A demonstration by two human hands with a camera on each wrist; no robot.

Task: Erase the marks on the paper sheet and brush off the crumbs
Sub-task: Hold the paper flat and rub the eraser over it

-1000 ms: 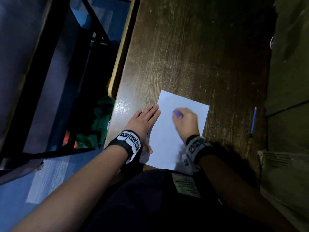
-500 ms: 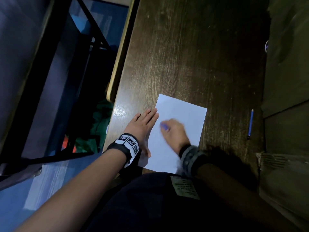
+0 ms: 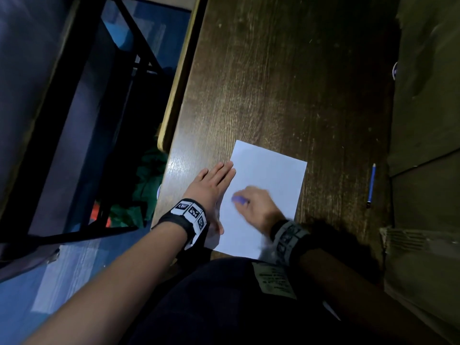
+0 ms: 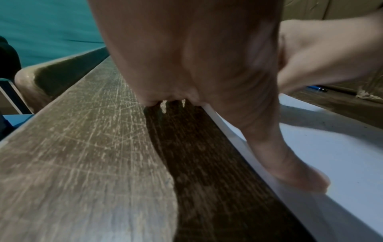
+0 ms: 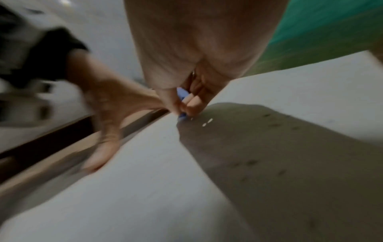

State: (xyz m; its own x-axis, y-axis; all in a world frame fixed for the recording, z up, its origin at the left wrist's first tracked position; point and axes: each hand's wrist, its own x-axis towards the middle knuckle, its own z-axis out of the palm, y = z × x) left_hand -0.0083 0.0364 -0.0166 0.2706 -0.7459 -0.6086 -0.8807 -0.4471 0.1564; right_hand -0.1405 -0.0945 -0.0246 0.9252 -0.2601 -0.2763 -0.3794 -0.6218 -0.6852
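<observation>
A white paper sheet (image 3: 271,175) lies on the dark wooden table (image 3: 286,83) near its front edge. My left hand (image 3: 211,185) lies flat with straight fingers on the sheet's left edge, its thumb (image 4: 298,176) pressing the paper (image 4: 335,155). My right hand (image 3: 256,205) pinches a small purple-blue eraser (image 3: 239,199) and holds it down on the sheet's lower left part. In the right wrist view the eraser (image 5: 183,95) sits between thumb and fingertips, its tip touching the paper (image 5: 145,188). Small dark crumbs (image 5: 250,162) lie on the sheet. The right hand is motion-blurred.
A blue pencil (image 3: 371,183) lies on the table to the right of the sheet. A cardboard box (image 3: 423,95) stands along the right side. The table's left edge (image 3: 179,90) drops to a blue floor with a dark metal frame (image 3: 74,120).
My right hand has slid with the eraser from the sheet's upper middle down and to the left, toward my left hand, rubbing the paper. The left hand has stayed in place.
</observation>
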